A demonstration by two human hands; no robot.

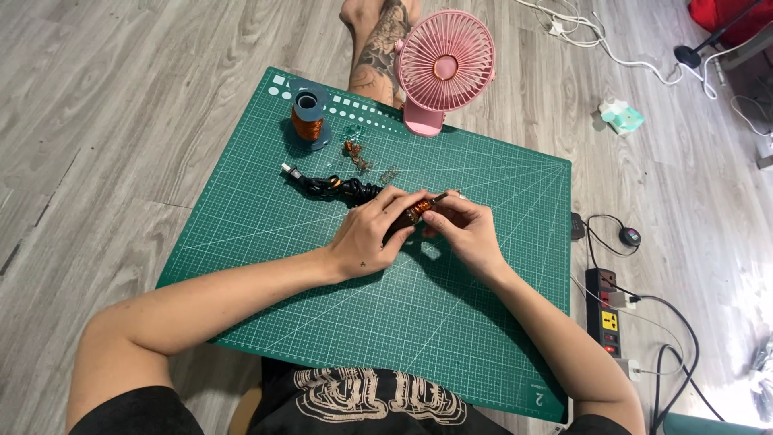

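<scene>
Left hand [372, 236]: middle of frame, grip wrapped around a small coil [418, 211] of orange wire.
Right hand [465, 228]: just beside, fingertips pinched on the coil's thin metal end.
Done: some wire wound on.
Left: can't tell how much.
Spool [309, 119]: upper left of green mat [451, 322], upright.
Black cord [334, 189]: bunched behind left hand.
Hidden: coil's underside, behind fingers.
Fan [444, 66]: pink, top middle.

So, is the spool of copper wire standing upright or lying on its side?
Upright: the spool of copper wire stands on one grey flange on the green cutting mat, its open core facing up.
</scene>
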